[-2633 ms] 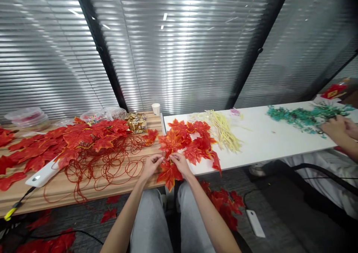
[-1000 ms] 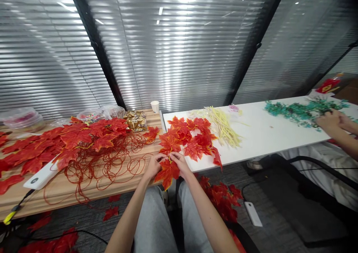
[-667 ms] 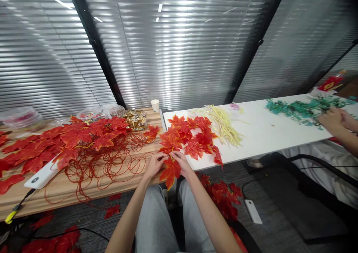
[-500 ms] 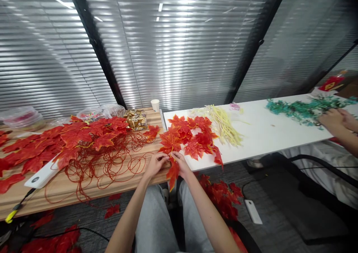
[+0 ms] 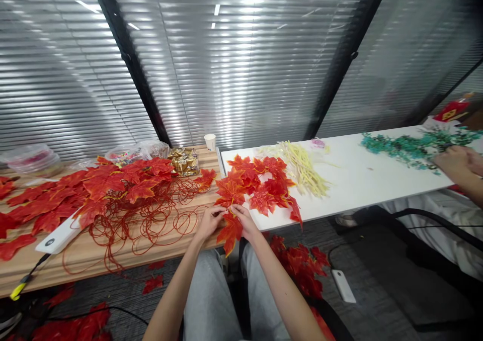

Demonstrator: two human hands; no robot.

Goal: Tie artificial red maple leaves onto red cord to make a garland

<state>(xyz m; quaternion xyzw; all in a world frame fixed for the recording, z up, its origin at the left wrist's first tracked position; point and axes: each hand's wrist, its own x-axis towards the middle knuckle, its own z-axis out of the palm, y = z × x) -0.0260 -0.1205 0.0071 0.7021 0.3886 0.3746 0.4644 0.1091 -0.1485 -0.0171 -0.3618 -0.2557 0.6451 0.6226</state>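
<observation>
At the table's front edge my left hand (image 5: 210, 222) and my right hand (image 5: 244, 221) are close together, fingertips pinched near the stem of a red artificial maple leaf (image 5: 230, 233). That leaf hangs between them, its tip pointing down. Just beyond my fingers lies a cluster of red maple leaves (image 5: 260, 182) on the white tabletop. Left of my hands, a loose tangle of red cord (image 5: 143, 223) spreads over the wood, with one loop reaching close to my left hand. What exactly each fingertip grips is too small to make out fully.
A heap of red leaves (image 5: 101, 182) covers the wooden table, with a white power bank (image 5: 60, 234) beside it. Yellow strips (image 5: 302, 169), a paper cup (image 5: 210, 141) and gold packets (image 5: 184, 161) stand farther back. At right, another person's hands (image 5: 458, 161) work at green foliage (image 5: 411, 147).
The hanging leaf has turned, so it shows broader and flatter between my hands. My hands stay almost in place. The other person's hands have shifted slightly.
</observation>
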